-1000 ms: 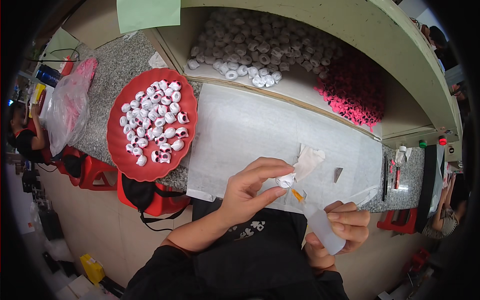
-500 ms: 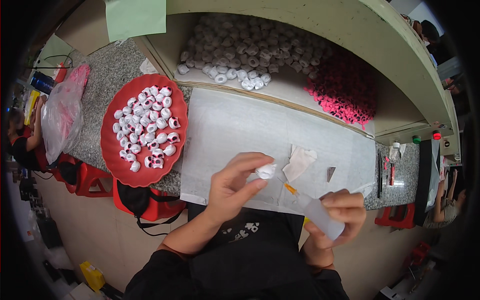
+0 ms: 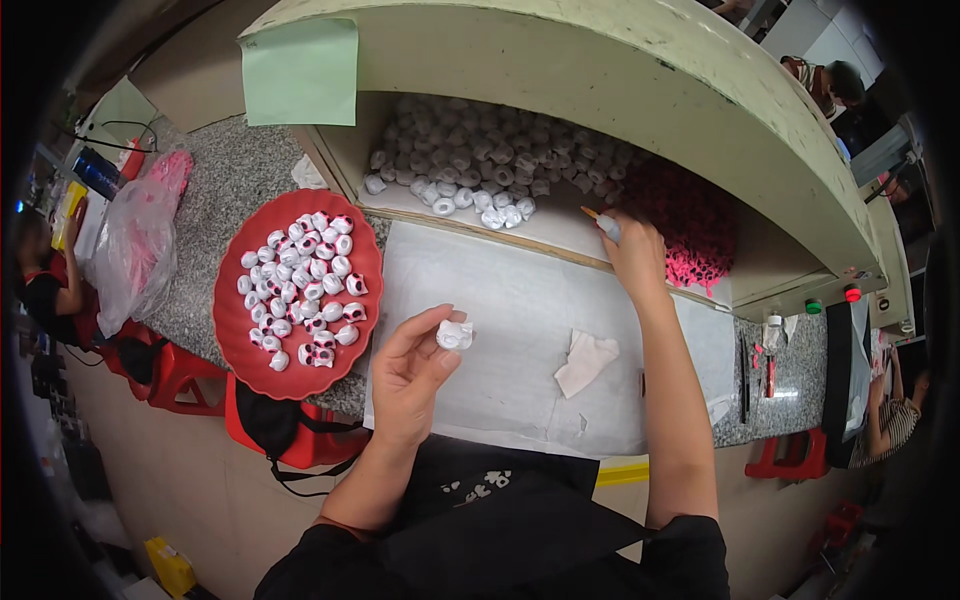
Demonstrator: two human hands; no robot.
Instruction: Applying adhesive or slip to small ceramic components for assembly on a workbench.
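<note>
My left hand (image 3: 405,378) pinches a small white rounded piece (image 3: 455,336) between thumb and fingers, above the paper-covered worktop. My right hand (image 3: 637,252) reaches up to the shelf, at the edge of a heap of small pink and black pieces (image 3: 690,235). It grips a translucent squeeze bottle (image 3: 609,229) whose orange nozzle tip points up and left. Most of the bottle is hidden by the hand, and so is whatever the fingertips touch. Left of the pink heap lies a big pile of similar white pieces (image 3: 480,150).
A scalloped red tray (image 3: 235,345) at the left holds many white pieces with pink and black parts. A crumpled white cloth (image 3: 587,362) lies on the white sheet (image 3: 500,400). The shelf's wooden lip (image 3: 480,233) borders the sheet; red stools (image 3: 290,420) stand below.
My right hand has gone from low over the sheet, bottle in hand, up and forward to the shelf by the pink heap. My left hand has shifted left with the white piece.
</note>
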